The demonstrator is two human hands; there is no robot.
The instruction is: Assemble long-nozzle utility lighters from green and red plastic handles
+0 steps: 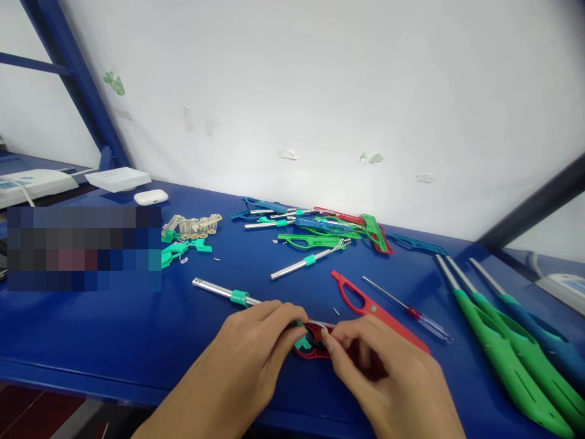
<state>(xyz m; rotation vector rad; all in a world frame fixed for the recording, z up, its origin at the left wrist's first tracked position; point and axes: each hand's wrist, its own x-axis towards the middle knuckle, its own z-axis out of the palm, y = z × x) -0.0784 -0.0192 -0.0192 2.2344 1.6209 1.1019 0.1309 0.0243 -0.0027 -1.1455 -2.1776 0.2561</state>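
Observation:
An opened red lighter shell half [315, 352] lies between my two hands at the table's front. From it a metal tube [210, 288] with a green collar [239, 297] points left. My left hand [249, 341] is closed on the shell, thumb and index finger pinching beside a teal trigger piece [301, 343]. My right hand [388, 363] is closed around the shell's other end. Its thumb and index fingertips press together by a thin pale wire or tube, partly hidden. Behind my right hand rest the other red shell half [388, 314] and a clear-handled screwdriver [423, 320].
Finished-looking green lighters [498, 341] and a blue lighter [543, 335] lie at right. Further back are mixed shell halves [315, 242] and a loose tube [297, 266]. Clear tanks [196, 227] and teal triggers [171, 255] sit left, near a white case [151, 197]. A wall [320, 91] rises behind.

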